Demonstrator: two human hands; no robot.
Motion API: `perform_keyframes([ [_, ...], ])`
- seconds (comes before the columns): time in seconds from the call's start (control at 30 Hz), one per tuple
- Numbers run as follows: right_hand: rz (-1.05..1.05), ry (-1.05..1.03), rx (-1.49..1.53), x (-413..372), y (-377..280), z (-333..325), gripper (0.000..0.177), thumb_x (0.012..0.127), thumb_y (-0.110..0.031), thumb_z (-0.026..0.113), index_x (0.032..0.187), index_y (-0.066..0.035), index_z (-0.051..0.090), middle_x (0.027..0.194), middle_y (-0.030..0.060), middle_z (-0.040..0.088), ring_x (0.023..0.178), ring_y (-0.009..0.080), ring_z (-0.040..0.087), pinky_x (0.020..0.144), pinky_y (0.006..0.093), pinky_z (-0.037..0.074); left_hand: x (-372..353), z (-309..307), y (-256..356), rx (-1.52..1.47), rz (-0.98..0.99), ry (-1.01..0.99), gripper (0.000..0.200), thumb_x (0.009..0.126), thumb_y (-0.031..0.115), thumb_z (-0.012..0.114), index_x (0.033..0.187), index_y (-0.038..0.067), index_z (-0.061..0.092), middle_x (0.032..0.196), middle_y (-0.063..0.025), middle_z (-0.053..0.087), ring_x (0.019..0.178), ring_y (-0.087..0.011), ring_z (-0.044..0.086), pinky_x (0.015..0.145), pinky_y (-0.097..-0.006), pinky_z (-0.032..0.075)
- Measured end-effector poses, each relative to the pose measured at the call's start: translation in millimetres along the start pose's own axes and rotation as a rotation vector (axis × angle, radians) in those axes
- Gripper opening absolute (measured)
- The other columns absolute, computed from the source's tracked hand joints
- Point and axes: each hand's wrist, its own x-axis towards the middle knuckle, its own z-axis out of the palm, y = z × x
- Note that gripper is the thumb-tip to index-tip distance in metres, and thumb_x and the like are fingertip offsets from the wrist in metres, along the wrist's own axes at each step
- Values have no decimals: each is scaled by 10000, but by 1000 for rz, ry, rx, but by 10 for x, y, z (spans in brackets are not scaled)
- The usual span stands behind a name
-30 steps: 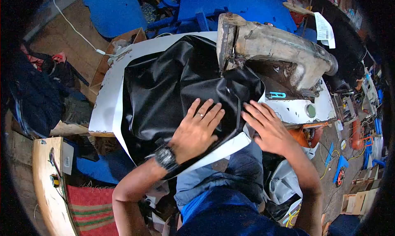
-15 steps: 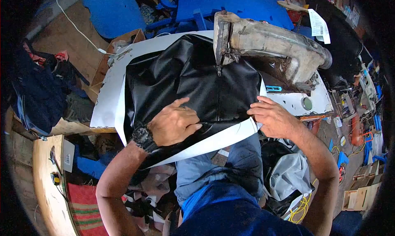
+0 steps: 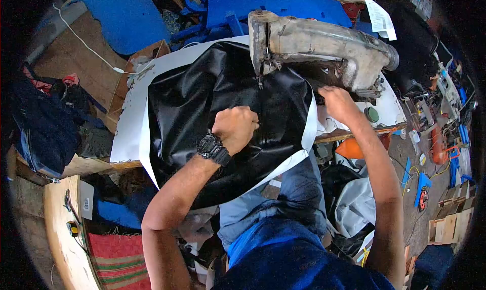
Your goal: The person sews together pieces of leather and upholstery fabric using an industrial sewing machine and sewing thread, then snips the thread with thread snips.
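A large glossy black vinyl piece [image 3: 187, 113] with white backing showing at its edges is draped over the table and hangs toward my lap. My left hand [image 3: 235, 127], a black watch on its wrist, is closed on the vinyl near its middle, with most fingertips hidden. The sewing machine [image 3: 324, 42] stands behind, its needle end over the vinyl's far edge. To the right of the vinyl, my right hand [image 3: 338, 101] is on the tabletop below the machine arm. Its fingers are bent together, and whatever is under them is hidden.
A round green lid-like disc [image 3: 371, 114] lies on the white tabletop [image 3: 132, 123] at right. Dark clothing [image 3: 45, 118] is heaped at left. A tape measure [image 3: 73, 228] rests on the wooden board. Grey and black sheet material [image 3: 354, 194] lies beside my right leg.
My right hand has left the vinyl's right edge and moved up to where a light-blue tool lay; that tool no longer shows. My left hand has moved right and curled. The vinyl's front edge has shifted.
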Motion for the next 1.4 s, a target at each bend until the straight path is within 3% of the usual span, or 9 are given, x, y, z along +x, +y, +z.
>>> perform_keyframes([
  [0.2, 20, 79, 10, 79, 31, 60, 315, 875, 43, 598, 1178, 81, 674, 1140, 260, 730, 1040, 425, 728, 908, 492, 595, -68, 265, -48, 34, -9, 149, 165, 961, 205, 721, 993, 43, 727, 985, -134, 737, 965, -330, 732, 838, -456, 591],
  [0.3, 198, 435, 345, 2, 19, -56, 316, 938, 26, 576, 1246, 50, 643, 1037, 185, 733, 896, 307, 738, 789, 430, 583, -78, 321, -104, -92, -54, 177, 160, 987, 196, 698, 1012, 38, 699, 1010, -150, 737, 994, -347, 723, 848, -464, 574],
  [0.33, 509, 415, 798, -24, -39, -74, 287, 967, -55, 611, 1244, 4, 656, 956, 119, 729, 807, 206, 705, 711, 383, 564, -83, 329, -131, -165, -81, 175, 163, 997, 196, 691, 1026, 35, 700, 1016, -154, 739, 999, -351, 722, 850, -463, 569],
  [0.43, 385, 269, 1356, -81, -266, -180, 296, 1014, -130, 627, 1286, -17, 650, 935, 74, 719, 799, 117, 653, 673, 320, 525, -106, 312, -164, -327, -149, 143, 182, 1021, 199, 675, 1063, 25, 704, 1037, -166, 743, 999, -357, 724, 853, -450, 559],
  [0.57, 1, -20, 895, 7, -1054, -243, 255, 995, -216, 709, 1158, -20, 706, 976, 156, 747, 806, 254, 700, 714, 433, 543, -91, 243, -92, -390, -204, 109, 202, 1018, 210, 669, 1051, 18, 720, 1075, -175, 750, 1027, -391, 715, 886, -477, 549],
  [0.67, 30, -231, 699, 147, -1310, -260, 296, 958, -264, 767, 1101, -8, 729, 1006, 274, 742, 1003, 466, 719, 830, 535, 551, -97, 278, -109, -401, -176, 135, 196, 1016, 195, 672, 1038, 6, 720, 1059, -180, 748, 1018, -391, 717, 884, -473, 548],
  [0.8, -10, -252, 675, 250, -1395, -184, 295, 936, -245, 781, 1037, 24, 714, 949, 293, 734, 989, 493, 719, 854, 562, 564, -122, 311, -140, -390, -140, 172, 200, 1024, 188, 681, 1078, -3, 711, 1019, -198, 742, 961, -360, 731, 853, -437, 552],
  [1.33, 27, -160, 602, 166, -1318, -382, 287, 987, -271, 712, 947, 10, 664, 888, 273, 711, 923, 492, 707, 810, 573, 535, -236, 218, -153, -435, 25, 90, 202, 998, 209, 722, 1030, 11, 704, 986, -168, 710, 928, -336, 698, 879, -425, 537],
  [1.4, 215, -29, 660, 11, -1088, -458, 218, 1008, -228, 735, 1064, -24, 685, 863, 199, 709, 764, 318, 694, 720, 466, 525, -397, 0, -86, -480, 136, -14, 383, 915, 333, 829, 1101, 32, 681, 1149, -161, 680, 1088, -357, 661, 981, -444, 499],
])
